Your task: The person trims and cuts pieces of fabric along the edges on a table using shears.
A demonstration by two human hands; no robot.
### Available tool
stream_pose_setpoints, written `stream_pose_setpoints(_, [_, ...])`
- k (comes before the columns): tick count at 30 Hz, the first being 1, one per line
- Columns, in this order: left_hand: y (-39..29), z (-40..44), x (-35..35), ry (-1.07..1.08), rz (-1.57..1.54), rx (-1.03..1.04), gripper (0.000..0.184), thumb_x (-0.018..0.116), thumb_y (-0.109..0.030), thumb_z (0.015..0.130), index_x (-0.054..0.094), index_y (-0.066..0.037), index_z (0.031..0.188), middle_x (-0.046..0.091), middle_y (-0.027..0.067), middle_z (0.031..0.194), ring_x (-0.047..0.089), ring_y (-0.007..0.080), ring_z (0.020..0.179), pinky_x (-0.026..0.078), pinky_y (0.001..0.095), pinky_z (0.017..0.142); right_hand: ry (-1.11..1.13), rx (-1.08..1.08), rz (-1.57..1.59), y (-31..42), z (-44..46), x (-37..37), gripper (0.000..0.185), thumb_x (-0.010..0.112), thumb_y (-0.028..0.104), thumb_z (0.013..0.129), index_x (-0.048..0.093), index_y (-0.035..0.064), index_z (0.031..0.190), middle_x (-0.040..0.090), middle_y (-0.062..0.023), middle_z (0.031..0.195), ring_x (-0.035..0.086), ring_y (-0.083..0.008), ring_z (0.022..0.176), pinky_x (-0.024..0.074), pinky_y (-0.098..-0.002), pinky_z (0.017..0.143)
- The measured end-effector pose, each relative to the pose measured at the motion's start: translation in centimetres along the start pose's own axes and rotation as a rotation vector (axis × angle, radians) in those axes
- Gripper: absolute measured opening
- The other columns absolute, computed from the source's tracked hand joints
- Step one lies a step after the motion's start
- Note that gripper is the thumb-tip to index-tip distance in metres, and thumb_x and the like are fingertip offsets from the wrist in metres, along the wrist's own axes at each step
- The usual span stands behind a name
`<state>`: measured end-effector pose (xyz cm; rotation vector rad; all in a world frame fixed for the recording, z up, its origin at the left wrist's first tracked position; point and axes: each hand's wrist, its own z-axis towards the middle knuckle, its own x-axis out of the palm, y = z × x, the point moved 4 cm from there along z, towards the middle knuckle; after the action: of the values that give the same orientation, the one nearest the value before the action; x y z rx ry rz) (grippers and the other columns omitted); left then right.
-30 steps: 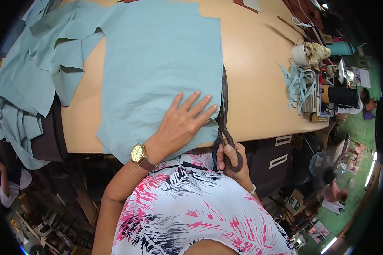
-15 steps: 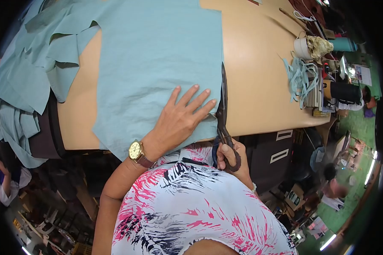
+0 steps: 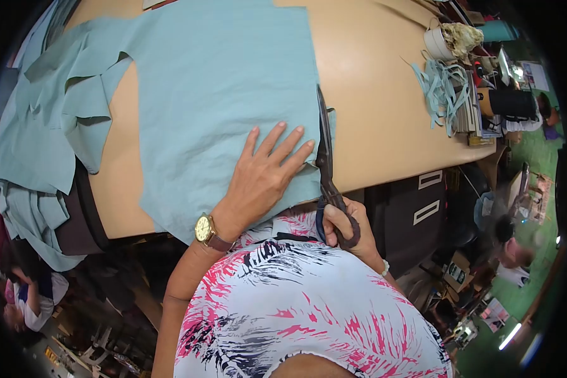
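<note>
A large pale blue-green cloth (image 3: 227, 82) lies over the table and hangs past its near edge. My left hand (image 3: 261, 173) presses flat on it, fingers spread, a watch on the wrist. At the cloth's right edge, my right hand (image 3: 346, 227) grips dark scissors (image 3: 325, 157) by the handles. Their blades point away from me along that edge. A small strip of the same cloth (image 3: 332, 123) shows just right of the blades. Whether the blades are parted is hard to make out.
More folded cloth (image 3: 57, 126) drapes off the left side of the wooden table (image 3: 372, 113). Thin cloth strips (image 3: 444, 88), a white pot (image 3: 438, 44) and a dark cylindrical container (image 3: 513, 103) stand at the right. Dark drawers (image 3: 403, 214) sit under the table. Other people are in the background.
The view has shifted slightly. A narrow piece of cloth now shows to the right of the scissor blades. My left hand stays flat on the cloth; my right hand still holds the scissors.
</note>
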<state>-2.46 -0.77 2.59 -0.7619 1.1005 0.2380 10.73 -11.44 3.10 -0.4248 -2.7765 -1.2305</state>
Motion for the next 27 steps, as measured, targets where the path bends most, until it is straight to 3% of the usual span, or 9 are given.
stream_pose_setpoints(4, [-0.3, -0.2, -0.4, -0.006, -0.027, 0.003, 0.043, 0.058, -0.011, 0.079, 0.052, -0.014, 0.121, 0.047, 0.0064, 0.129, 0.043, 0.028, 0.119, 0.034, 0.0503, 0.094, 0.026, -0.092, 0.049, 0.4, 0.3, -0.1, 0.032, 0.058, 0.029, 0.085, 0.051, 0.0011, 0.072, 0.049, -0.0033, 0.055, 0.046, -0.0074, 0.043, 0.0358, -0.0197, 0.04])
stream_pose_setpoints(11, [-1.0, -1.0, -0.5, 0.009, -0.041, 0.01, 0.043, 0.058, -0.011, 0.079, 0.052, -0.015, 0.121, 0.047, 0.0059, 0.129, 0.044, 0.0275, 0.118, 0.035, 0.0501, 0.093, 0.011, -0.143, 0.13, 1.3, 1.0, 0.4, 0.031, 0.058, 0.03, 0.085, 0.051, 0.0007, 0.076, 0.049, -0.0041, 0.056, 0.045, -0.0082, 0.044, 0.0358, -0.02, 0.041])
stream_pose_setpoints(18, [-1.0, -1.1, -0.7, 0.022, -0.053, 0.004, 0.043, 0.059, -0.011, 0.079, 0.052, -0.014, 0.121, 0.047, 0.0055, 0.129, 0.044, 0.0274, 0.118, 0.035, 0.0498, 0.093, -0.014, -0.1, 0.186, 1.0, 0.8, 0.3, 0.029, 0.06, 0.027, 0.085, 0.052, 0.0004, 0.076, 0.049, -0.0035, 0.057, 0.044, -0.0071, 0.043, 0.035, -0.0191, 0.039])
stream_pose_setpoints(27, [-1.1, -1.2, -0.7, 0.011, -0.073, -0.007, 0.042, 0.061, -0.013, 0.078, 0.055, -0.014, 0.119, 0.049, 0.0057, 0.128, 0.044, 0.0285, 0.118, 0.035, 0.0502, 0.094, 0.001, -0.032, 0.033, 0.7, 0.5, 0.1, 0.028, 0.061, 0.025, 0.084, 0.053, 0.0018, 0.072, 0.049, -0.0007, 0.055, 0.044, -0.0049, 0.042, 0.0334, -0.018, 0.038])
